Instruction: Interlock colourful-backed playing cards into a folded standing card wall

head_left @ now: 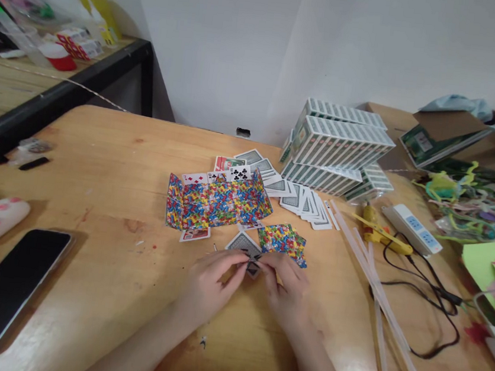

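My left hand [214,277] and my right hand [287,282] meet at the table's near middle, thumbs and fingertips pinched together. Between the fingertips is a small dark-and-pale piece [252,265], too small to name. Just beyond it lies a face-down grey-backed playing card [241,241], partly covered by the hands. By the right hand are multicoloured patterned card pieces [283,242]. Farther off stands a folded strip [209,205] with the same bright pattern, with playing cards showing along its back edge [239,172]. A red-patterned card [195,235] pokes out at its front.
Face-down cards [303,202] spread behind, before stacked boxes of card decks [342,142]. To the right are clear glue sticks [379,284], a yellow glue gun [385,234], a power strip [413,227] and a black cable. A phone [7,289] lies left.
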`<state>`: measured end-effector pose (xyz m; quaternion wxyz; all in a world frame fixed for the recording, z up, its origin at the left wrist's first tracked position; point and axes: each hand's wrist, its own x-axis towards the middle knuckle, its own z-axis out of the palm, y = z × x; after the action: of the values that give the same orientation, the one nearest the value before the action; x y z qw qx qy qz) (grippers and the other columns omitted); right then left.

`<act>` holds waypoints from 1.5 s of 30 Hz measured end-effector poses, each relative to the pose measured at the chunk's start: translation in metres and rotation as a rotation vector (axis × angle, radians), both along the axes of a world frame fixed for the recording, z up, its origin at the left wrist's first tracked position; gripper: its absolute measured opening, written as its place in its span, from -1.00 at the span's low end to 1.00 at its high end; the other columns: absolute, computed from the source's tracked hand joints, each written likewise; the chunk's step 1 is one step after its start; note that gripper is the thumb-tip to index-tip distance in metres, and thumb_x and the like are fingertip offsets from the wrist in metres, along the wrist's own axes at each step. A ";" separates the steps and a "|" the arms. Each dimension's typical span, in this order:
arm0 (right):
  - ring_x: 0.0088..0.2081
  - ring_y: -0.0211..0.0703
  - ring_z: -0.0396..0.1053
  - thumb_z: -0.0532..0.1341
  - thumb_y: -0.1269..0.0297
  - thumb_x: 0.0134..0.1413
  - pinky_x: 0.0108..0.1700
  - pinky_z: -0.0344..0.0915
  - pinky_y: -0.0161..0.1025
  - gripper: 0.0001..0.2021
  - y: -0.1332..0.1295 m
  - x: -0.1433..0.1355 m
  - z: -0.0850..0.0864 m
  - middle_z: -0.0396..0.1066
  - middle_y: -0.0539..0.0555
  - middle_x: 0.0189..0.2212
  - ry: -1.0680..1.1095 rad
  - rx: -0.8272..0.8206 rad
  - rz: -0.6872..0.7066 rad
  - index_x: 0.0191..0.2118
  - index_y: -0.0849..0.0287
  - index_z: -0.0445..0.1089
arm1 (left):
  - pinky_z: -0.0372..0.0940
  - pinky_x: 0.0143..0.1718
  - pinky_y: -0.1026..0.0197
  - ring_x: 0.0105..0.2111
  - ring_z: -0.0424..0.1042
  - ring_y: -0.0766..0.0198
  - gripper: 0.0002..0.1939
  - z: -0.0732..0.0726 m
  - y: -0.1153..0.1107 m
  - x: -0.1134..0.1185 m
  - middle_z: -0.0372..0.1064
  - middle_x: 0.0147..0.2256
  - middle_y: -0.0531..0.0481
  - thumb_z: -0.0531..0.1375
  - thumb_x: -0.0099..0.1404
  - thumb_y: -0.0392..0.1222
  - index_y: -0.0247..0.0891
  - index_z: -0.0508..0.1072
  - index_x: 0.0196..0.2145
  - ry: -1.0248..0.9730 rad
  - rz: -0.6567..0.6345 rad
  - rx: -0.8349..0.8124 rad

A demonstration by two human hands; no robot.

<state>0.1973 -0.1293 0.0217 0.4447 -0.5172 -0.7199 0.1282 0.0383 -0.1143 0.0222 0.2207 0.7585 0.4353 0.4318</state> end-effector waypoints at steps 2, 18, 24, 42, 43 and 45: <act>-0.42 -0.22 0.38 0.08 0.52 0.06 -0.37 0.33 -0.28 -0.85 -0.001 0.000 0.000 0.43 0.04 -0.48 -0.002 0.005 0.006 -0.34 0.14 0.34 | 0.40 -0.27 0.26 -0.36 0.48 0.30 -0.86 -0.002 0.001 -0.001 0.50 -0.35 0.01 0.13 0.18 -0.33 -0.20 0.45 -0.31 -0.002 0.010 0.003; -0.37 -0.19 0.43 0.09 0.54 0.03 -0.33 0.35 -0.25 -0.80 -0.001 0.003 -0.002 0.47 0.06 -0.45 -0.062 0.124 -0.017 -0.31 0.12 0.38 | 0.39 -0.35 0.28 -0.42 0.49 0.30 -0.77 0.002 0.001 0.001 0.51 -0.40 0.00 0.11 0.07 -0.41 -0.21 0.45 -0.31 0.016 0.001 0.077; -0.35 -0.19 0.42 0.11 0.57 0.02 -0.31 0.35 -0.25 -0.79 -0.001 0.002 -0.002 0.46 0.06 -0.45 -0.070 0.157 -0.017 -0.28 0.13 0.34 | 0.39 -0.34 0.27 -0.41 0.49 0.30 -0.75 0.002 0.002 0.000 0.51 -0.39 0.01 0.10 0.07 -0.43 -0.21 0.44 -0.31 0.024 -0.002 0.068; -0.40 -0.24 0.37 0.11 0.55 0.04 -0.34 0.31 -0.29 -0.84 -0.002 0.003 -0.001 0.42 0.05 -0.45 0.009 0.050 -0.016 -0.32 0.16 0.33 | 0.36 -0.33 0.30 -0.41 0.48 0.33 -0.80 0.005 0.004 0.000 0.50 -0.41 0.01 0.16 0.06 -0.44 -0.24 0.43 -0.35 -0.017 -0.015 0.137; -0.40 -0.25 0.36 0.11 0.55 0.04 -0.34 0.31 -0.29 -0.84 -0.002 0.003 -0.001 0.42 0.05 -0.45 0.011 0.043 -0.014 -0.32 0.16 0.33 | 0.36 -0.33 0.31 -0.41 0.48 0.33 -0.80 0.006 0.004 0.000 0.50 -0.41 0.01 0.15 0.05 -0.45 -0.25 0.43 -0.35 -0.018 -0.012 0.141; -0.41 -0.25 0.36 0.12 0.55 0.04 -0.35 0.30 -0.29 -0.84 -0.002 0.003 -0.001 0.41 0.04 -0.45 0.014 0.029 -0.013 -0.32 0.15 0.33 | 0.36 -0.32 0.32 -0.41 0.48 0.33 -0.78 0.007 0.004 0.000 0.50 -0.41 0.00 0.15 0.03 -0.46 -0.26 0.43 -0.34 -0.027 -0.013 0.140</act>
<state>0.2003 -0.1314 0.0203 0.4582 -0.5146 -0.7150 0.1185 0.0382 -0.1106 0.0293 0.1757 0.7691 0.3960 0.4699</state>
